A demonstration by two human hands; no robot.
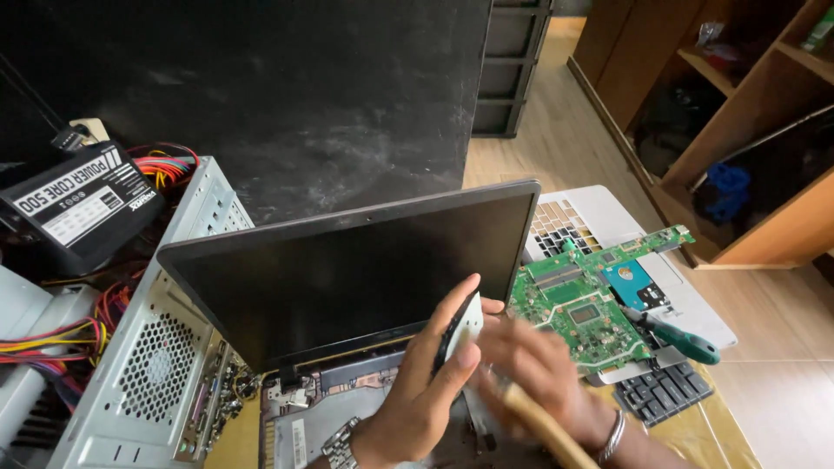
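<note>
The left hand (426, 382) pinches a small flat part (460, 328), white with a dark face, between thumb and fingers, holding it upright just in front of the laptop screen's lower edge. The right hand (543, 373) is blurred; it is closed around a pale wooden handle (543, 427) that runs toward 5 o'clock, and its fingers sit just beside the part. A watch (340, 441) is on the left wrist, a bangle (613, 434) on the right.

The laptop (347, 269) stands open, its dark screen tilted back, its opened base below at 6 o'clock. At 9 o'clock a grey computer case (161, 347) lies close against the screen's left edge, with a power supply (78, 204) and coloured wires beyond at 10 o'clock. At 3 o'clock a green board (578, 300) with a blue drive (632, 282) lies on a silver shell (608, 217), a green-handled screwdriver (682, 339) across it, a keyboard (665, 393) near the surface's edge. Open wooden floor (782, 373) lies past that edge; shelves (747, 156) stand at 2 o'clock.
</note>
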